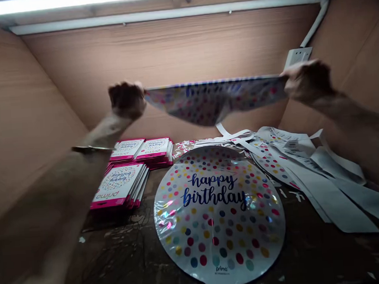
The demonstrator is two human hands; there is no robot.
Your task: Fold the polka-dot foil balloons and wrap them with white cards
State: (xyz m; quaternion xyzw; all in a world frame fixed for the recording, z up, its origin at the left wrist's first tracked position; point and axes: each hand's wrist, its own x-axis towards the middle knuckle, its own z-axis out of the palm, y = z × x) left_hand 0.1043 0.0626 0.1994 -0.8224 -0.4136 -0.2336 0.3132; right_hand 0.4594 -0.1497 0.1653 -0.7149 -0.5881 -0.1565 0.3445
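Observation:
A dotted foil balloon point(219, 101) is stretched in the air between my hands, folded and slightly blurred. My left hand point(128, 99) is closed on its left edge, and my right hand point(307, 81) grips the right edge. Below it, a flat round foil balloon point(219, 218) with coloured dots and "happy birthday" lettering lies on the dark table, its neck pointing toward me.
Stacks of pink and white packets point(119, 183) stand at the left. White paper strips point(325, 180) lie over more dotted foil at the right. Small paper scraps point(183, 147) are scattered behind. A power socket point(297, 56) is on the right wooden wall.

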